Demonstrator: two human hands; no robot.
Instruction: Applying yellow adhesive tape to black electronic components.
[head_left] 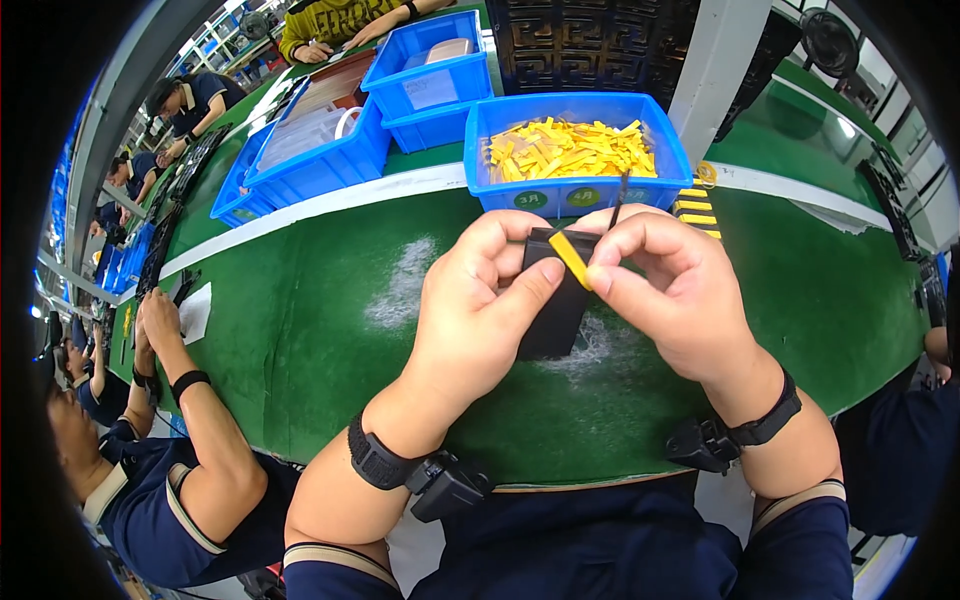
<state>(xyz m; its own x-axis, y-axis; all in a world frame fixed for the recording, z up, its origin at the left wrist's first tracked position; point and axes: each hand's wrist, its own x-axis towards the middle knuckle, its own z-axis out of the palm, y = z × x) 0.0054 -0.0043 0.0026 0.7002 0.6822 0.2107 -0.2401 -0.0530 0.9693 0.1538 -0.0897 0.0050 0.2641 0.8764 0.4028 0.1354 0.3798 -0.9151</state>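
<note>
Black wristbands, navy sleeves, tan cuffs

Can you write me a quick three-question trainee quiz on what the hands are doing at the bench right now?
1. True or false: the left hand and the right hand both hold the black block above the green table.
2. What does the right hand pinch against the block's top? A) a yellow strip B) a white cable C) a blue clip
3. Fill in: the blue bin behind the hands holds a heap of ____ strips.

Key:
1. True; the block is lifted off the table between both hands.
2. A, the yellow strip.
3. Yellow.
</note>
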